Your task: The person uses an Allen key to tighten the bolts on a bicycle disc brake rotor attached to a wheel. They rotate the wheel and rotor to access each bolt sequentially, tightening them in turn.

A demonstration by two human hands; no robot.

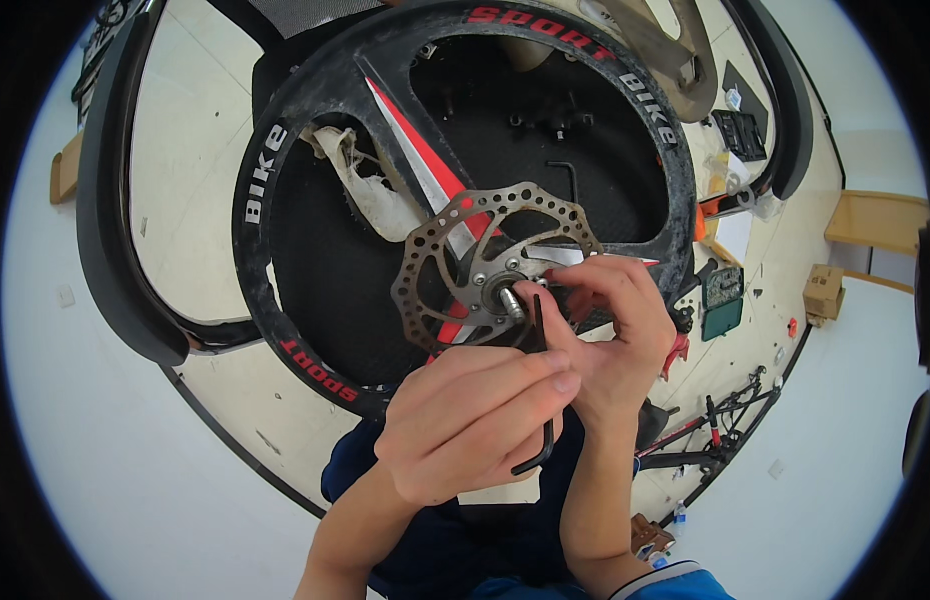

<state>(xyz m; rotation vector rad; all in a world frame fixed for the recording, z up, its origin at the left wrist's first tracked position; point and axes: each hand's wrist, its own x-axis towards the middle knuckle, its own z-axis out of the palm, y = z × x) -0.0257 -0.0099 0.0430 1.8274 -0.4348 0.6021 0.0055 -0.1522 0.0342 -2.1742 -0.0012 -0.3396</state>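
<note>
We hold a black hex key in our left hand, whose fingers are curled and pressed around it. The straight end of the key points up toward the hub, and its bent end comes out below the fingers. Our right hand is beside the hub, with its thumb near the axle and its forefinger bent close to the edge of the disc rotor. The tips of this thumb and forefinger are near each other, but we cannot tell if they pinch a small part or only touch the metal.

The disc rotor sits in the middle of the wheel, on the side turned to us. The wheel is black, with red and white stripes on its broad spokes and with lettering around its rim. It lies flat in front of us, between two black armrests, above a dark seat.

Through the openings of the wheel we see a whitish crumpled cloth at the left, and at the right a second hex key on the dark surface. On the tiled floor, to the right, we notice a green tray, an open black case and a bicycle frame. A cardboard box is farther to the right.
</note>
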